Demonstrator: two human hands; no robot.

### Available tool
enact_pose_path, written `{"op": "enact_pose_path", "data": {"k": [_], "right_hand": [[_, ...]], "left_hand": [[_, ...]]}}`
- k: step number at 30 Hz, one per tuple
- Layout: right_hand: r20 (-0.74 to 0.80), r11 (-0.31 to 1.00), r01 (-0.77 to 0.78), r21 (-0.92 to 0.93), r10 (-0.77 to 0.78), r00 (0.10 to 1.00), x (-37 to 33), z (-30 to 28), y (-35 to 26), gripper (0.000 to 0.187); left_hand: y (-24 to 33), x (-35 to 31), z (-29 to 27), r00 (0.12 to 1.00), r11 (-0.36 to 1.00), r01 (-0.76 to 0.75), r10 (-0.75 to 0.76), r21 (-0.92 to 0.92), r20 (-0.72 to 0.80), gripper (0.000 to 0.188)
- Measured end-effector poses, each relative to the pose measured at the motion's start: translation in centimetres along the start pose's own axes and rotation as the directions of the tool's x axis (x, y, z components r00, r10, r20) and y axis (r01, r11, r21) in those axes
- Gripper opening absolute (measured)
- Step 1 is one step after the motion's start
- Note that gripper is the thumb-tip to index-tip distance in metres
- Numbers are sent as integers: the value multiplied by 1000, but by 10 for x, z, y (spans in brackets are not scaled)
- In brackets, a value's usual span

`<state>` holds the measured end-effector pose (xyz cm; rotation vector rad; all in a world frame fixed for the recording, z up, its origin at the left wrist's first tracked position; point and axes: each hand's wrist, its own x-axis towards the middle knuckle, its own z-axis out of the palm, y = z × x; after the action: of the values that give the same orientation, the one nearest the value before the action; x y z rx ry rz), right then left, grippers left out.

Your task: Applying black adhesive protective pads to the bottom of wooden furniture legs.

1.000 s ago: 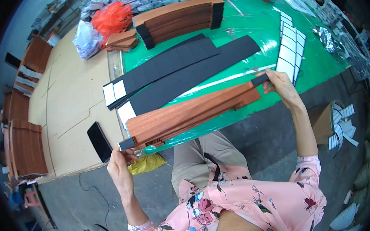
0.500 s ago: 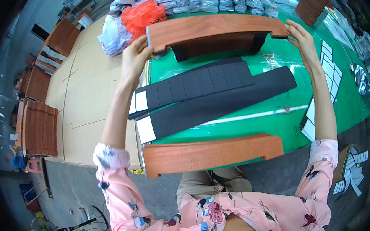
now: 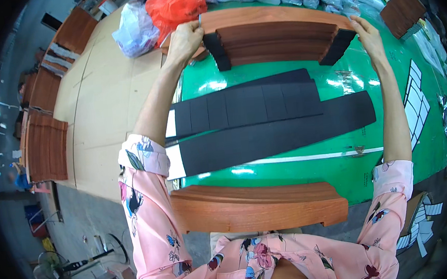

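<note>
Beyond the black strips (image 3: 278, 130), the stack (image 3: 279, 46) of curved brown boards is standing on the green table (image 3: 310, 169), its dark ends facing sideways. Its long axis is running left to right, bridging the two hands, so neither hand is being nearer: both are touching it, at opposite ends. The left hand (image 3: 187, 41), beyond and left of the strips' middle, is gripping the left end with curled fingers. The right hand (image 3: 368, 33), beyond and right of the strips, is resting bent fingers against the right end; whether it is gripping or only pressing, I cannot tell. On the near side of the strips, a second brown piece (image 3: 265, 207) is lying roughly parallel to the stack. Right of the strips, white pieces (image 3: 415, 106) are lying; beyond them to the left, a red bag (image 3: 174, 9) is sitting.
</note>
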<state>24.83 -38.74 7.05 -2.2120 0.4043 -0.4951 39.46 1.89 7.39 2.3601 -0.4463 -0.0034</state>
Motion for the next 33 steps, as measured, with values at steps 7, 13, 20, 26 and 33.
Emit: {"op": "enact_pose_path", "data": {"k": [7, 13, 20, 26, 33], "right_hand": [[-283, 942, 312, -127, -336, 898, -16, -28, -6, 39], [45, 851, 506, 142, -516, 855, -97, 23, -111, 22], [597, 658, 751, 64, -628, 499, -174, 153, -193, 12], [750, 571, 820, 44, -561, 351, -180, 274, -203, 10], [807, 634, 768, 89, -498, 318, -200, 336, -207, 9]], "left_hand": [[7, -47, -67, 968, 960, -246, 235, 136, 90, 43], [-42, -185, -112, 984, 967, -149, 123, 207, 131, 33], [-128, -280, -59, 972, 924, -232, 204, 304, 121, 20], [-149, -241, -35, 952, 886, -251, 299, 390, -67, 18], [-190, -151, -25, 926, 763, -328, 377, 556, 29, 21]]}}
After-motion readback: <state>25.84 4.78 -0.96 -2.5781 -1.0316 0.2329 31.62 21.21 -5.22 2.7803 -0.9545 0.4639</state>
